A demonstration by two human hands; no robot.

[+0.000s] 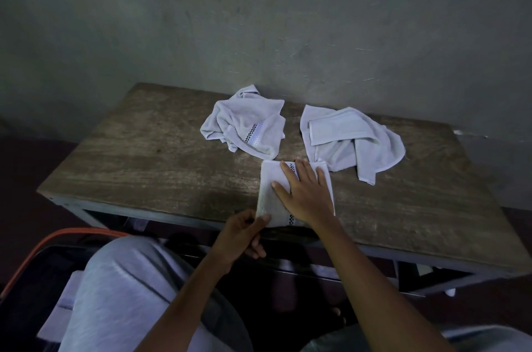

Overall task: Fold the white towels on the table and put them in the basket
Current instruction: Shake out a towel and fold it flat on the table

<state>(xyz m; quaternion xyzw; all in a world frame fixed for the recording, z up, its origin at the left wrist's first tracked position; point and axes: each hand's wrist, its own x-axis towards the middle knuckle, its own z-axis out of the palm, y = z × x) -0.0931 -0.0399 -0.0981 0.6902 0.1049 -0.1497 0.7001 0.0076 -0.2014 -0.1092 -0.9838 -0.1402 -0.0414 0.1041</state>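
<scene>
A folded white towel (272, 196) with a black checked stripe lies at the near edge of the wooden table (161, 155). My right hand (305, 193) rests flat on it, fingers spread. My left hand (244, 232) pinches the towel's near left corner at the table edge. Two crumpled white towels lie farther back: one (244, 124) in the middle, another (348, 141) to its right. A dark basket with an orange rim (57, 239) stands on the floor at lower left, and a folded white towel (62, 308) lies inside it.
A grey wall stands right behind the table. My knee in grey trousers (129, 288) partly covers the basket. The table has a dark metal frame (431, 268) with a shelf space underneath.
</scene>
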